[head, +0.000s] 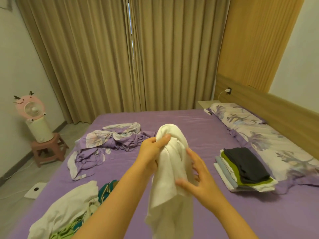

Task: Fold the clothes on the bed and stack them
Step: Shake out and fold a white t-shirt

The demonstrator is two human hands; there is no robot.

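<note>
Loose pile (72,209): unfolded clothes, lower left of the bed (198,128).
Left hand (152,150): grip bunched tight on the white garment (172,169), mid-frame, held above the bed.
Right hand (198,176): fingers spread, touching the garment's side.
Folded stack (245,168): right, beside the pillows (259,133).

One stack (245,171) of folded clothes, two pillows (236,114), one fan (32,107), one stool (48,149), two hands (151,150).

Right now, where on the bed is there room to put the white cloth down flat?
Bare sheet lies between the crumpled purple bedding and the folded stack, and near the foot of the stack. The unfolded pile crowds the near left corner.
</note>
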